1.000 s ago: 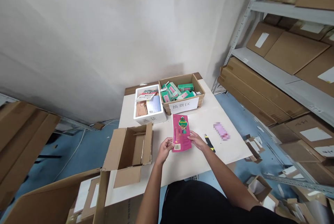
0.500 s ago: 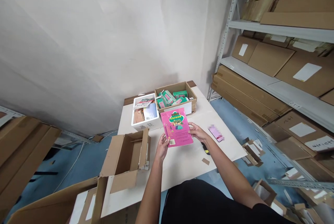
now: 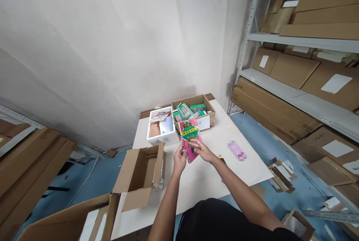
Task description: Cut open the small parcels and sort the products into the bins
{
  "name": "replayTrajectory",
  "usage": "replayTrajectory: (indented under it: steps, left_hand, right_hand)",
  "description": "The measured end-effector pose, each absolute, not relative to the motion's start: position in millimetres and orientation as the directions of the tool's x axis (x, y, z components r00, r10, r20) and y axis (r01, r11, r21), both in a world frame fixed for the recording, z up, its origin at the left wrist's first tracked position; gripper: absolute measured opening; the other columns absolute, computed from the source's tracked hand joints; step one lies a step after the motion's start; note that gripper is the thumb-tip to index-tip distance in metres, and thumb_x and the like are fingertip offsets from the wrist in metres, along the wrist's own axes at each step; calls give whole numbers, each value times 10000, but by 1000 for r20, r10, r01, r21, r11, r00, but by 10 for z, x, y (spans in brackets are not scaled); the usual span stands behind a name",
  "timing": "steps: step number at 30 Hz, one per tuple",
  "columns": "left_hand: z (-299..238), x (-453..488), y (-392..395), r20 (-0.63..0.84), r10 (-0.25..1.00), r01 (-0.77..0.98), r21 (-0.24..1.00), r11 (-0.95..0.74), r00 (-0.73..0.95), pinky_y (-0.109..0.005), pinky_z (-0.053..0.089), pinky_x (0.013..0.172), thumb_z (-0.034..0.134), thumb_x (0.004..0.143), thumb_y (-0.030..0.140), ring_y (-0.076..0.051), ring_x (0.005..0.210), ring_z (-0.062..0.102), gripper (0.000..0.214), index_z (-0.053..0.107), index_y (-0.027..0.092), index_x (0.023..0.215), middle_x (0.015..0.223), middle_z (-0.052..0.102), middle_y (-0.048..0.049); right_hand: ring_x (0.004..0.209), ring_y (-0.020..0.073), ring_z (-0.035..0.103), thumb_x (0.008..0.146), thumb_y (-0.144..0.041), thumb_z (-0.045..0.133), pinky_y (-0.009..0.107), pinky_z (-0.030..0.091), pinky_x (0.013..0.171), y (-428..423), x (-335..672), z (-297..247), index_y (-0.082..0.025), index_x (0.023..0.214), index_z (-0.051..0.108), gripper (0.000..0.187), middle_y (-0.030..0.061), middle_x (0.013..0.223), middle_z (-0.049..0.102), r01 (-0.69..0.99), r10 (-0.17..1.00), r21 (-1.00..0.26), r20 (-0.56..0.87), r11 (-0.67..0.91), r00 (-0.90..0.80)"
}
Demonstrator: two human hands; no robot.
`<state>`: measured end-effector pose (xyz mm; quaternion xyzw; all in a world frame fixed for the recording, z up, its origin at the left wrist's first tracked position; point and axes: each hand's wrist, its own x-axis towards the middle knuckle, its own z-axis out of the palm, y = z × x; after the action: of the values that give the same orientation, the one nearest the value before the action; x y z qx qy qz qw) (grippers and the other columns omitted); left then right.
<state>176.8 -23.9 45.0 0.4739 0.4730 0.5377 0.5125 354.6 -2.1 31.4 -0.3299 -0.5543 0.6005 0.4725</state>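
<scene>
A thin pink book with a green title patch is held upright above the white table, its cover toward me. My left hand grips its lower left edge with fingers closed. My right hand lies across the lower front of the cover, fingers curled on it. An open empty cardboard box stands just left of my hands.
At the table's back stand a white foam box with papers and a cardboard box of green packets. A pink blurred item lies to the right. Metal shelving with flat cartons fills the right; cartons lie on the floor to the left.
The book has been tipped up from lying nearly flat to standing upright. My right hand moved from its right edge onto the front of the cover. The camera view shifted slightly.
</scene>
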Motion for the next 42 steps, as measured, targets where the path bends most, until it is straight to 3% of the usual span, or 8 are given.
replayTrajectory:
  steps: [5, 14, 18, 21, 25, 32, 35, 42]
  left_hand:
    - [482, 1475, -270, -90, 996, -173, 981, 86, -14, -421, 626, 890, 882, 702, 585, -354, 1202, 701, 1015, 524, 156, 1550, 1403, 676, -225]
    - [503, 1319, -212, 22, 991, 6, 1000, -21, -128, -446, 594, 987, 848, 760, 555, -338, 1262, 671, 822, 627, 197, 1465, 1404, 688, -175]
    - [644, 1557, -199, 107, 993, 185, 978, -98, -39, -435, 604, 975, 832, 795, 475, -310, 1268, 668, 745, 614, 271, 1478, 1457, 659, -126]
    - [700, 1868, -220, 90, 991, 152, 983, -105, 99, -402, 598, 985, 817, 814, 445, -298, 1334, 629, 821, 514, 284, 1559, 1522, 609, -102]
    - [649, 2061, -185, 74, 996, 166, 984, -64, -56, -401, 593, 986, 752, 865, 453, -285, 1212, 703, 816, 462, 230, 1595, 1440, 674, -112]
    - [594, 1757, -114, 25, 999, -73, 997, -26, -25, -482, 554, 1065, 816, 791, 467, -320, 1254, 675, 878, 509, 190, 1566, 1417, 685, -145]
    - [649, 1581, -120, -11, 999, -192, 981, 20, 46, -484, 568, 1040, 855, 759, 459, -334, 1274, 659, 934, 490, 201, 1578, 1411, 687, -152]
    - [637, 1067, -24, -89, 994, -125, 989, 82, -57, -406, 620, 880, 897, 707, 455, -238, 974, 733, 906, 571, 211, 1516, 1216, 772, -95]
  right_hand:
    - [1383, 320, 547, 737, -370, 783, 505, 434, 1163, 146, 3799, 175, -268, 1297, 633, 588, 104, 1437, 629, 136, 983, -991, 9, -16, 183]
    - [779, 226, 748, 621, -455, 925, 343, 584, 744, 123, 4003, 379, -248, 1052, 608, 574, 8, 901, 787, -421, 970, -882, -137, -212, -201]
    - [816, 223, 753, 687, -466, 912, 338, 589, 733, 67, 3875, 605, -268, 1060, 609, 520, 5, 962, 792, -404, 973, -901, -73, -159, -220]
    - [1080, 252, 726, 768, -503, 856, 416, 579, 946, 38, 3639, 692, -282, 1171, 684, 490, 43, 1163, 772, -381, 966, -922, 42, -61, -255]
    - [1363, 294, 580, 824, -631, 772, 504, 430, 1178, 38, 3379, 623, -283, 1244, 740, 547, 71, 1393, 683, -336, 966, -939, 25, -66, -259]
    - [1410, 314, 542, 765, -621, 828, 537, 450, 1161, 127, 3529, 355, -312, 1376, 662, 705, 87, 1502, 602, -287, 980, -955, -24, -81, -199]
    - [1354, 320, 583, 670, -529, 909, 531, 471, 1138, 195, 3713, 290, -302, 1396, 621, 814, 106, 1440, 641, -256, 994, -961, -89, -101, -58]
    - [921, 249, 733, 712, -404, 848, 390, 571, 833, 286, 3858, 311, -270, 1243, 641, 585, 40, 1025, 775, -325, 966, -923, -141, -207, -216]
